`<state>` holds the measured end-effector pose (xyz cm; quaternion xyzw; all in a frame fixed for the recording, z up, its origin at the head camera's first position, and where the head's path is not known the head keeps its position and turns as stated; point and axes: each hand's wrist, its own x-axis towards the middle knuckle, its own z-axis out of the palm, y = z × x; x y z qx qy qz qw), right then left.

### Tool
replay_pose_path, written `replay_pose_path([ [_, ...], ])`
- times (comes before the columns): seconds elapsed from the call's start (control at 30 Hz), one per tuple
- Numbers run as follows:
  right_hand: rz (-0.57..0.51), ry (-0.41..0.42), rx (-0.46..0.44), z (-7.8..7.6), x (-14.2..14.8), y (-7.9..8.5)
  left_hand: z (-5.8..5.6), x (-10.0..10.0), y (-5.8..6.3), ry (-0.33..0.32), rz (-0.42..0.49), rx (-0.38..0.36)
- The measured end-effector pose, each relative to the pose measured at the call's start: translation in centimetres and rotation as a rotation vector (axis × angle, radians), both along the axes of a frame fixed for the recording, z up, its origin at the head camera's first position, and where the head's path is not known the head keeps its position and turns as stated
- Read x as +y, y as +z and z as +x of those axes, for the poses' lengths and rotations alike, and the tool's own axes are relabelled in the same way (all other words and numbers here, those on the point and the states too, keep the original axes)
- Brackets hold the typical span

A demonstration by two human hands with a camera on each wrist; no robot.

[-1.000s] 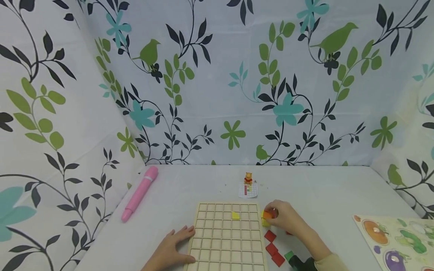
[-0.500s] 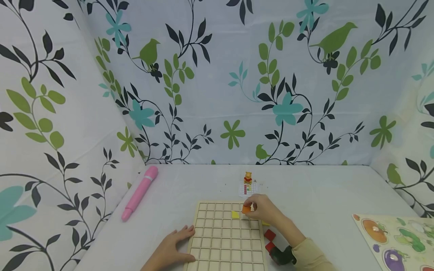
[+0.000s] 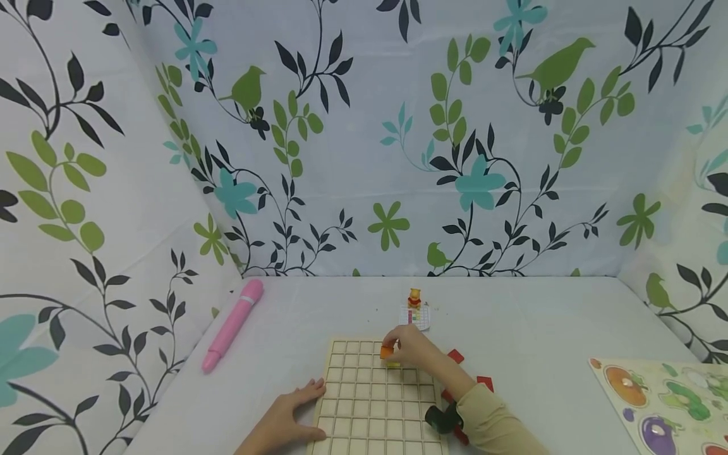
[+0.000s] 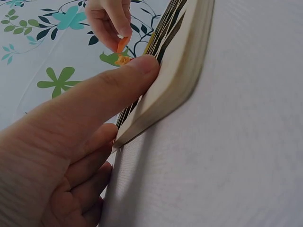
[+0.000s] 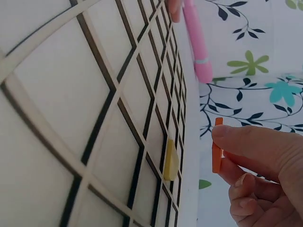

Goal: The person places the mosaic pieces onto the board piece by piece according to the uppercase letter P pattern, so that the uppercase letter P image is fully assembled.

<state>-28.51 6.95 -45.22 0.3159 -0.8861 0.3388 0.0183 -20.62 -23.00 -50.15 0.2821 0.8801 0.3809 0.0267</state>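
A pale wooden grid board [image 3: 364, 411] lies on the white table. My right hand [image 3: 418, 347] is over its far part, pinching an orange square tile [image 5: 217, 158] between thumb and fingertips. In the right wrist view that tile is upright, off the board's surface. A yellow tile [image 5: 171, 161] sits in one of the cells, partly hidden by the right hand in the head view. At the board's left edge rests my left hand [image 3: 284, 417], fingers and thumb spread. Its thumb [image 4: 109, 85] touches the board's rim in the left wrist view.
Several red tiles [image 3: 485, 382] lie right of the board, partly covered by the right forearm. Beyond the board stand a small bear figure [image 3: 414, 298] and a card [image 3: 419, 319] with a coloured grid. A pink stick [image 3: 233, 325] lies left, a vegetable-print sheet [image 3: 654, 404] right.
My right hand has carried the orange tile left from beside the board's right edge to over the yellow tile's cell. The left hand stays in place.
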Motion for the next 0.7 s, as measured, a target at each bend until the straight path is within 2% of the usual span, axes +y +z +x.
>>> replay_pose_path([
  [0.2,0.030,-0.029,-0.052,-0.8,-1.1,-1.0,0.1,-0.1,0.0,-0.004,0.009,-0.022],
  [0.37,0.027,-0.009,-0.040,-0.9,-1.4,-1.5,0.2,0.0,-0.1,-0.003,0.017,-0.027],
  [0.57,0.041,0.033,0.012,-1.2,-1.4,-1.9,0.0,-0.1,-0.1,-0.002,0.006,0.006],
  [0.7,0.050,0.053,0.016,-1.3,-1.4,-2.0,-0.1,-0.1,-0.3,-0.003,0.000,0.019],
])
